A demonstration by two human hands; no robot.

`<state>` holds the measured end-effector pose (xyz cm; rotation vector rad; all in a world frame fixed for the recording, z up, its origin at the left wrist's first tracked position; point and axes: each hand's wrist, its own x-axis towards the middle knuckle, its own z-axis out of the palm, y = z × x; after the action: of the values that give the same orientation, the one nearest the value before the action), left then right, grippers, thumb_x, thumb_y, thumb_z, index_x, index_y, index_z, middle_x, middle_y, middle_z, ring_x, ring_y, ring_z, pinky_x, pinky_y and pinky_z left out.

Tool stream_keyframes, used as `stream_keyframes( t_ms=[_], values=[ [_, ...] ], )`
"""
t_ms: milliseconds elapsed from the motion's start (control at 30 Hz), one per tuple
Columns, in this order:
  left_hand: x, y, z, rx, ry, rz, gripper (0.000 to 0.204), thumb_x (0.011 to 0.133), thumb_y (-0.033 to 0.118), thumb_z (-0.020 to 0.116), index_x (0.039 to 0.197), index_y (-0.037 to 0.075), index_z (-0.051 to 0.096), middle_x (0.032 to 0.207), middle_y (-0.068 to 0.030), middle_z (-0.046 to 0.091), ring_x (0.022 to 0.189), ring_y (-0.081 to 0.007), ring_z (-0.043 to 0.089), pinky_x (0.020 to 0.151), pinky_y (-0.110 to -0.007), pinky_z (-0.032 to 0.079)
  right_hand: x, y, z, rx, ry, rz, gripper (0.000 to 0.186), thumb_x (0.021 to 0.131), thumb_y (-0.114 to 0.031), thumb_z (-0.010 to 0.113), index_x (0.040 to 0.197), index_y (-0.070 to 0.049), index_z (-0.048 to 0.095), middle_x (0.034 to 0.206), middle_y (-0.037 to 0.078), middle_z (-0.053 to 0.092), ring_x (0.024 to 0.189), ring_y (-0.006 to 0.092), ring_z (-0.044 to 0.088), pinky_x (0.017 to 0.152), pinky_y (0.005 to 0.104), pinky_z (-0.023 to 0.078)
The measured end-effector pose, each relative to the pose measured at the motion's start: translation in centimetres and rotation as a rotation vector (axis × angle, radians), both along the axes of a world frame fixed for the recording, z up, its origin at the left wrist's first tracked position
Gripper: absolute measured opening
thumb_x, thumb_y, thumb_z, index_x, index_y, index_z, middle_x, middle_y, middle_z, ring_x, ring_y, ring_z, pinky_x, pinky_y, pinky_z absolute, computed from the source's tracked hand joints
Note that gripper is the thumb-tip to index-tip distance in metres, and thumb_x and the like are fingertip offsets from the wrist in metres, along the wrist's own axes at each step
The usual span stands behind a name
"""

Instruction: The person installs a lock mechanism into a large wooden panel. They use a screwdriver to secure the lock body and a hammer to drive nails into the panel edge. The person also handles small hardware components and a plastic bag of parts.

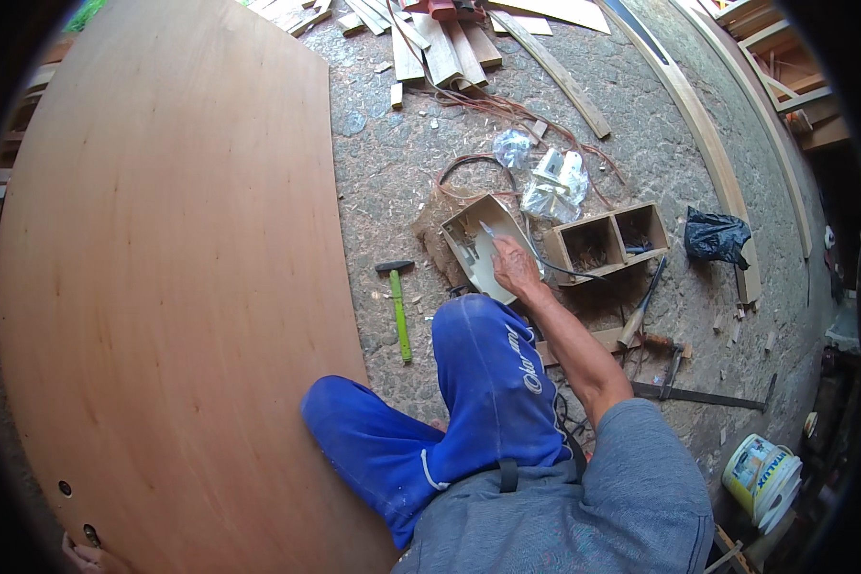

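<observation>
My right hand (515, 268) reaches into an open cream-coloured box (457, 226), fingers closed round a slim, pale pointed thing (487, 229) whose kind I cannot make out. A large wooden door panel (182, 249) lies along my left side, partly beneath my bent leg. Two round holes pierce it near its lower left edge; a metal piece (91, 534) shows in one. Just beside that hole is my left hand (96, 561), cut off by the dark rim of the picture, its grip mostly hidden. A hammer (399, 311) with a green handle lies between panel and box.
Right of the cream box stands a two-compartment wooden box (610, 241) holding small fasteners. Around it lie a chisel (644, 304), a bar clamp (698, 393), a black plastic bag (717, 236) and clear bags (556, 184). Cables, planks (440, 53) and a white bucket (763, 481) lie farther out.
</observation>
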<state>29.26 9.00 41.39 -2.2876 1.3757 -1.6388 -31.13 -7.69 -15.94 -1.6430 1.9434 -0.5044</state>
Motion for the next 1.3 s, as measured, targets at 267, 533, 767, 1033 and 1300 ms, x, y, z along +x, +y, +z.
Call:
stream_keyframes(
  t_ms=[267,533,767,1033,1300],
  values=[
    [-3.8,-0.8,0.5,-0.105,0.425,0.079,0.036,0.107,0.025,0.043,0.121,-0.002,0.063,0.116,-0.0206,0.068,0.1,-0.0397,0.067,0.09,-0.048,0.054,-0.3,3.6,6.6,-0.161,-1.105,-0.499,0.037,0.086,-0.004,0.075,0.117,0.0,0.054,0.089,0.006,0.066,0.074,0.0102,0.061,0.067,0.0253,0.053],
    [4.9,1.9,0.4,-0.067,0.506,-0.169,0.036,0.11,0.023,0.036,0.132,0.007,0.06,0.127,-0.0123,0.068,0.118,-0.029,0.064,0.099,-0.038,0.048,0.9,2.9,15.3,-0.11,-1.348,-0.311,0.024,0.096,-0.01,0.07,0.117,-0.001,0.065,0.099,0.002,0.067,0.082,0.0081,0.063,0.069,0.0256,0.057],
    [-1.8,0.8,-0.4,-0.217,0.476,-0.326,0.033,0.109,0.02,0.044,0.13,-0.001,0.06,0.128,-0.0178,0.066,0.12,-0.0278,0.064,0.104,-0.036,0.05,3.9,2.7,21.2,-0.064,-1.477,-0.251,0.019,0.097,-0.014,0.07,0.112,-0.005,0.064,0.089,0.002,0.067,0.073,0.0095,0.064,0.065,0.0272,0.057],
    [-19.4,-4.4,-19.9,0.009,1.661,-1.015,0.021,0.103,0.004,0.05,0.117,-0.005,0.063,0.122,-0.0201,0.067,0.115,-0.0242,0.063,0.107,-0.035,0.045,10.1,3.6,22.4,0.045,-1.629,-0.131,0.012,0.099,-0.014,0.067,0.106,-0.007,0.06,0.088,0.004,0.067,0.074,0.0112,0.065,0.066,0.0282,0.058],
    [-28.7,-6.4,-33.4,0.073,2.707,-0.814,0.031,0.102,0.02,0.064,0.126,0.0,0.062,0.111,-0.0082,0.071,0.09,-0.0123,0.068,0.073,-0.023,0.051,15.6,6.7,20.9,0.271,-1.658,-0.019,0.015,0.099,-0.012,0.066,0.108,-0.006,0.056,0.096,0.007,0.071,0.084,0.0125,0.069,0.073,0.0267,0.058]
  ],
)
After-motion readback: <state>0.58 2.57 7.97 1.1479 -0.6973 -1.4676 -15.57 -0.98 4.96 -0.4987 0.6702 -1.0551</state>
